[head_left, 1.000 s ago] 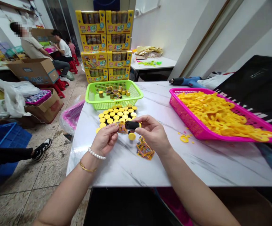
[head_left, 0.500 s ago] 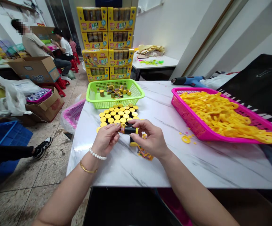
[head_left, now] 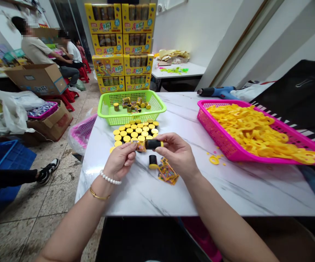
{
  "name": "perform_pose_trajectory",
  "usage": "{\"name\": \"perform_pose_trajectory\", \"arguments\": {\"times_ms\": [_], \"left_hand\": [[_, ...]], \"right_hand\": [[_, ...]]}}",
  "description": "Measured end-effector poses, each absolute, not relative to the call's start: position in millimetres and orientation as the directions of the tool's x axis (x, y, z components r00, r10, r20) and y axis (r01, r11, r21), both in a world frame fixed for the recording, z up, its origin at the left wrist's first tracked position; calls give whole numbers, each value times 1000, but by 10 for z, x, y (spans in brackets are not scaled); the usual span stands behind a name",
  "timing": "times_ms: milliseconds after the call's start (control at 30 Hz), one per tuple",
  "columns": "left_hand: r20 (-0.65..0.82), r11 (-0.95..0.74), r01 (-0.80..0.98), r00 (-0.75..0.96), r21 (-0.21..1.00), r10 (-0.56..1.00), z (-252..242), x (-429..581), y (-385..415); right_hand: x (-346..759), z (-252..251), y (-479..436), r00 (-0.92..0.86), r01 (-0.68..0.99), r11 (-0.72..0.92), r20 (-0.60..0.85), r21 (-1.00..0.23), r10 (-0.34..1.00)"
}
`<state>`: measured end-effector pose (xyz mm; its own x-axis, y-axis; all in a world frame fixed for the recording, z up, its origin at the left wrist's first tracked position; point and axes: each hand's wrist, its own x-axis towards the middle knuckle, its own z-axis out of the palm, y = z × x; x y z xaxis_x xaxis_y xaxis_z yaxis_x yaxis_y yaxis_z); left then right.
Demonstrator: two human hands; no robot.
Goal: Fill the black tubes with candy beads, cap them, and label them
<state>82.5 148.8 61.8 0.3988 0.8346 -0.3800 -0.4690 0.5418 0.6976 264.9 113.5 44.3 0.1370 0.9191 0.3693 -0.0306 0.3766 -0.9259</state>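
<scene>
My left hand (head_left: 121, 158) pinches a small printed sleeve (head_left: 141, 146) between thumb and fingers. Lying sideways in my right hand (head_left: 177, 153) is a black cup with a yellow end (head_left: 153, 144), held by that end. The cup's dark end meets or sits just beside the sleeve; I cannot tell whether it is inside. Below my hands a second black cup (head_left: 152, 161) stands on the table, yellow end down. Several flat printed sleeves (head_left: 168, 171) lie beside it. Behind my hands, black cups with yellow tops (head_left: 134, 134) stand in close rows.
A green basket (head_left: 131, 120) beyond the rows holds several wrapped cups. To the right, a pink basket (head_left: 220, 140) is heaped with yellow plastic pieces (head_left: 250, 127). A blue heat gun (head_left: 220, 92) lies behind it. Yellow boxes (head_left: 123, 47) are stacked past the table; people sit at the back left.
The cup and sleeve have moved slightly apart and up, showing more of the sleeve. The standing cup and flat sleeves have come into clearer view. My head view has shifted a little.
</scene>
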Motion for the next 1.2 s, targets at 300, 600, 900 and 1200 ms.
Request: {"name": "perform_pose_trajectory", "arguments": {"times_ms": [300, 600, 900, 1200], "left_hand": [[-409, 575, -515, 407, 635, 816, 666, 847, 1482], [-279, 415, -349, 378, 840, 883, 593, 814, 1420], [-117, 189, -343, 219, 920, 969, 569, 820, 1406], [-86, 241, -285, 464, 928, 881, 572, 798, 1409]], "right_hand": [[2647, 396, 1130, 103, -71, 349, 341, -934, 934], [2529, 387, 1035, 32, 96, 527, 531, -845, 846], [2645, 446, 1050, 170, 137, 554, 571, -821, 803], [2678, 447, 1052, -27, 334, 675, 709, -658, 705]]}}
